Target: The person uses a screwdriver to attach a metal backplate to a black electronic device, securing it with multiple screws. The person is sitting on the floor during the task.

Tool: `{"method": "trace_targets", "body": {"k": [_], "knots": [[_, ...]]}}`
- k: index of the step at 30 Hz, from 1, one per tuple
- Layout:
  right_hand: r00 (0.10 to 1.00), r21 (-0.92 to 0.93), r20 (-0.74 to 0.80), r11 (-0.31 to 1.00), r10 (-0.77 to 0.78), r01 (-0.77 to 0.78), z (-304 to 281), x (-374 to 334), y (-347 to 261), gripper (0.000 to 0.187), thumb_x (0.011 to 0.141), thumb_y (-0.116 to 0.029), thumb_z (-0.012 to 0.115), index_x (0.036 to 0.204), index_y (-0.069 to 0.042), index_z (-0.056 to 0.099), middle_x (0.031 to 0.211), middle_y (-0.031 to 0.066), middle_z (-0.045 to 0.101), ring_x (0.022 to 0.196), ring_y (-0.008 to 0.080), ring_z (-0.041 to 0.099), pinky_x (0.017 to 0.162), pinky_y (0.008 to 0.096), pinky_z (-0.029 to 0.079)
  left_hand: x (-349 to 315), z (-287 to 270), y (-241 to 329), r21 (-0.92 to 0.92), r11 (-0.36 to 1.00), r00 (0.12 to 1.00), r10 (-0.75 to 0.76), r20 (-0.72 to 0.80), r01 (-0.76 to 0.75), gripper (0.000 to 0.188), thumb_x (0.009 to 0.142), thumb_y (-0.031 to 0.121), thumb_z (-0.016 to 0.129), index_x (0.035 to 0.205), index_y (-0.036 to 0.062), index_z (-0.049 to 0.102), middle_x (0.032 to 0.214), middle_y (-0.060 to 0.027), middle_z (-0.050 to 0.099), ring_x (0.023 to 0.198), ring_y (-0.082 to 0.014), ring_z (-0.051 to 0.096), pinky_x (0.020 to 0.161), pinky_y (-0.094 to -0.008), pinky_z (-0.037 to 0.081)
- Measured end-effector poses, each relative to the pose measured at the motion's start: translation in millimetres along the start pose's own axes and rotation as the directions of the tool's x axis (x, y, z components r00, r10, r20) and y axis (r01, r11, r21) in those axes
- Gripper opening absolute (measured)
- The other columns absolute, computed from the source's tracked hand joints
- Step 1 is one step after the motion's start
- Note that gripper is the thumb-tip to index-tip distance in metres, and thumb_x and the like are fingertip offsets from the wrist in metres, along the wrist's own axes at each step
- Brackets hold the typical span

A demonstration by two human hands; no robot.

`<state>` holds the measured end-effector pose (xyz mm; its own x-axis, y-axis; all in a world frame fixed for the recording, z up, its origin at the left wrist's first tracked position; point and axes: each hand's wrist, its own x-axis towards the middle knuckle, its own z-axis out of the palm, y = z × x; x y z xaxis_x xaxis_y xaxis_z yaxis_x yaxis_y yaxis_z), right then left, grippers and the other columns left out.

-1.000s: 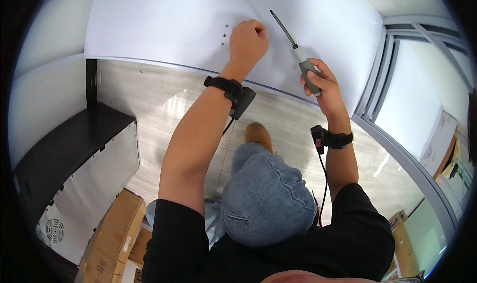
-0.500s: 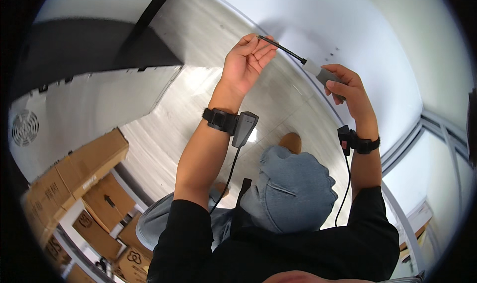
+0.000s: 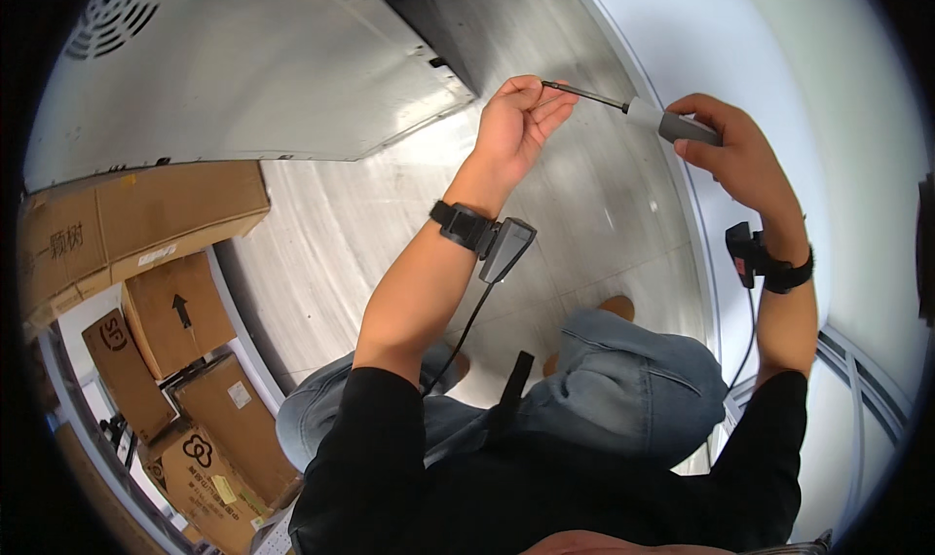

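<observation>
A screwdriver [image 3: 643,114] with a thick two-tone grey handle and a long dark shaft is held level between my hands. My right hand [image 3: 738,158] is closed around the back of its handle. At the far end of the shaft, my left hand [image 3: 512,132] pinches the tip between thumb and forefinger, its other fingers half stretched out below. Whether a separate small piece sits at that tip, I cannot make out. Black straps with small dark boxes and cables circle both wrists.
A grey metal cabinet panel [image 3: 263,78] with a round vent stands at the upper left. Cardboard boxes [image 3: 180,312] are stacked below it. A white wall-like panel [image 3: 706,58] runs along the right. My bent knees [image 3: 633,380] are above the grey wood-look floor [image 3: 321,273].
The view has swung left, bringing more of the cabinet and boxes in. Both hands keep hold of the screwdriver, which now lies more level, and they appear farther right in the picture.
</observation>
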<state>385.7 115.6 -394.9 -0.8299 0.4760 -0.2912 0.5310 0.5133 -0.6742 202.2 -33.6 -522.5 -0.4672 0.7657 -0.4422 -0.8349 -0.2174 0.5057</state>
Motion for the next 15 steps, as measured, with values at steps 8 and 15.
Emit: {"method": "trace_targets", "body": {"k": [8,15], "knots": [[0.998,-0.133,0.067,0.991,-0.004,0.013,10.6,19.0,-92.1,0.021,0.082,-0.019,0.060,0.100,-0.007,0.059,0.067,0.0026,0.056,0.055,0.0113,0.050,0.051,0.0276,0.040,-11.6,-36.1,70.3,-0.065,0.998,0.997,-0.018,0.069,0.022,0.017,0.096,0.007,0.041,0.094,-0.0027,0.054,0.088,-0.0183,0.067,0.083,-0.0290,0.067,0.077,-0.0343,0.057],[0.991,0.120,0.070,0.986,0.110,-0.118,77.4,28.4,-106.9,0.028,0.086,-0.032,0.063,0.095,-0.007,0.056,0.065,0.0020,0.060,0.049,0.0090,0.051,0.044,0.0234,0.038,2.2,-60.7,99.7,-0.032,0.999,0.999,-0.028,0.044,0.030,0.016,0.096,0.011,0.045,0.090,0.0010,0.056,0.082,-0.0114,0.067,0.070,-0.0204,0.064,0.064,-0.0290,0.054]]}}
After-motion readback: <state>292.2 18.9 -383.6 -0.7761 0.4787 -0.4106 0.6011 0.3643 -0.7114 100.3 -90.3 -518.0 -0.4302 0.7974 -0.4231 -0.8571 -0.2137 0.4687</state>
